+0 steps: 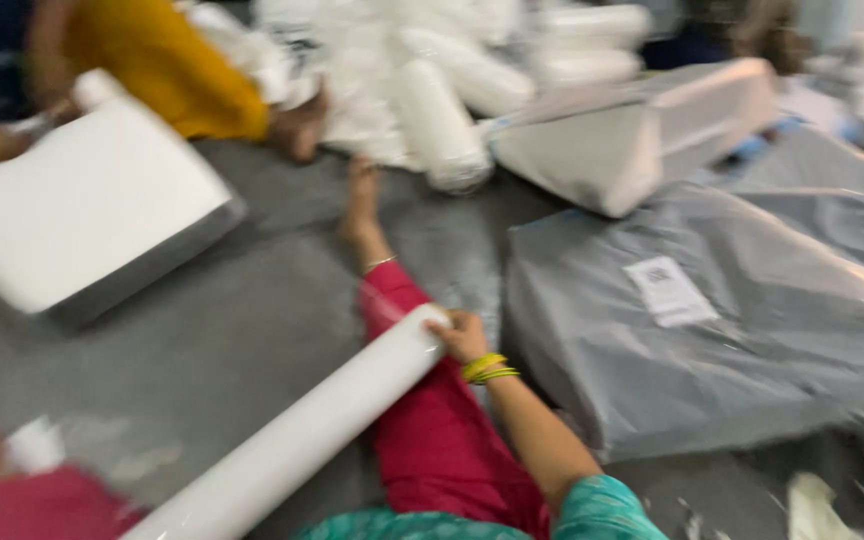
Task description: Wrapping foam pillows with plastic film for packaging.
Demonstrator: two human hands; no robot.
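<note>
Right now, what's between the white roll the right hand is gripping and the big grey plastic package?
In the head view, the person's own leg in red trousers lies between the white roll and the grey package, on the grey floor. The right hand grips the roll's end.

Grey label-bearing package [712, 330], right

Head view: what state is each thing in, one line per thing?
Long white roll: rolled tight, lying slanted across the red-clothed leg, far end gripped.
Right hand: closed on the roll's end.
Left hand: not in view.
Large grey plastic-wrapped package: sealed, lying flat on the floor, white label facing up.
White slab with grey edge: tilted, blurred.
Pile of white wrapped rolls: stacked, lying on their sides.
</note>
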